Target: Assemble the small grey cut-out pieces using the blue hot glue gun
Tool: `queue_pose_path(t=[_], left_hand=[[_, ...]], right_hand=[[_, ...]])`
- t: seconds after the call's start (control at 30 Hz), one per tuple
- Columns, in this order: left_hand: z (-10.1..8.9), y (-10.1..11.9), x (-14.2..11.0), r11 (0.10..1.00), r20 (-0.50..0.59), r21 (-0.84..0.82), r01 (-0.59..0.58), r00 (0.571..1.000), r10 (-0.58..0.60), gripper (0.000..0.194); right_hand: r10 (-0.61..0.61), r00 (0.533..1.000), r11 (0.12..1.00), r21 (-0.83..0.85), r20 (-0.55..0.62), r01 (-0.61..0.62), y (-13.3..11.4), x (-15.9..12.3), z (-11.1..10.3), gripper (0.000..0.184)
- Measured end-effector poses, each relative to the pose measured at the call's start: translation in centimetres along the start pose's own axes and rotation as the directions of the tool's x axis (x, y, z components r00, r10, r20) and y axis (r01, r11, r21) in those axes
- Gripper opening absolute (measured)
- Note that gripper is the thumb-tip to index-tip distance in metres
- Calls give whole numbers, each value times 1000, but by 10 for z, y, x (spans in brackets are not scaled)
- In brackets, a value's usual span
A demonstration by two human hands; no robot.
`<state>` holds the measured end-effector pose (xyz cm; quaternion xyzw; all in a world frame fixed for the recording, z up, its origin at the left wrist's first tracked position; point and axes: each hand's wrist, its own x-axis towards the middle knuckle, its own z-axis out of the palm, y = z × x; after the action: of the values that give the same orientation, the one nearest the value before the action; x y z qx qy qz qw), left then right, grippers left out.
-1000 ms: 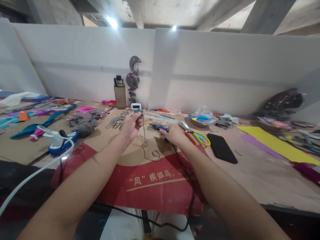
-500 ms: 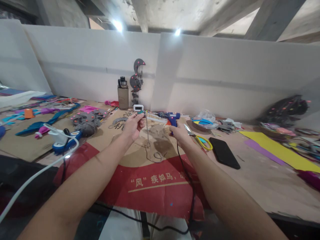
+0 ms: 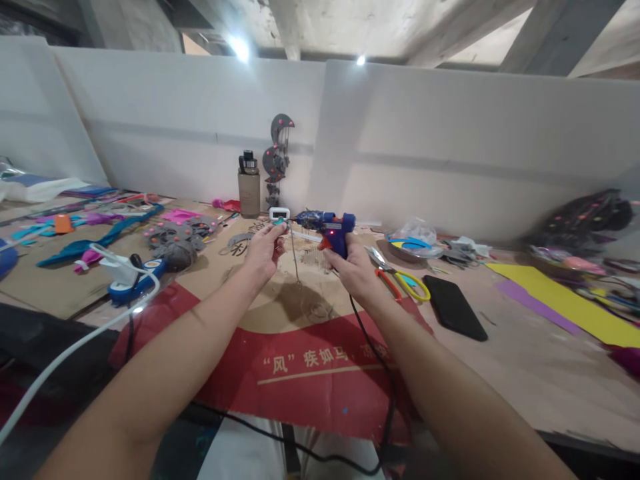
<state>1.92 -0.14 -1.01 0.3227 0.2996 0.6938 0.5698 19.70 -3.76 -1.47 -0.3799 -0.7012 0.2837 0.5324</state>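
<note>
My right hand (image 3: 353, 267) is wrapped round the handle of a blue hot glue gun (image 3: 334, 230), its small red light lit and its nozzle pointing left. Between thumb and fingertips, my left hand (image 3: 266, 248) pinches a small teal piece (image 3: 284, 223), close to the nozzle; whether they touch I cannot tell. A thin grey cord (image 3: 295, 257) hangs down from that piece over the red and tan paper sheet (image 3: 320, 393). Behind the glue gun lies a comb-like row of thin sticks (image 3: 316, 259), partly hidden by it.
Scissors (image 3: 411, 285) with yellow handles and a black phone (image 3: 454, 308) lie right of my right hand. A bottle (image 3: 249, 190) stands at the back near a small white clock (image 3: 279, 214). A blue power strip (image 3: 137, 283) sits left, and the gun's black cable (image 3: 373, 340) crosses the paper.
My right hand has raised the glue gun and turned it level, bringing its nozzle leftward to the teal piece. The hanging cord has lifted off the paper with my left hand.
</note>
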Motion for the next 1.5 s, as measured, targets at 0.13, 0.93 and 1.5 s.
queue_pose_path(t=[0.13, 0.93, 1.5], left_hand=[[0, 2, -1, 1000, 8, -3, -6, 1000, 6, 21], [-2, 0, 0, 954, 94, 218, -208, 977, 191, 19], [-5, 2, 6, 977, 167, 143, -159, 977, 135, 16]], right_hand=[[-18, 1000, 998, -56, -9, 18, 0, 0, -1, 36], [-105, 994, 940, -326, 5, 101, -9, -3, 0, 31], [-96, 995, 938, -333, 34, 102, -10, -3, -4, 31]])
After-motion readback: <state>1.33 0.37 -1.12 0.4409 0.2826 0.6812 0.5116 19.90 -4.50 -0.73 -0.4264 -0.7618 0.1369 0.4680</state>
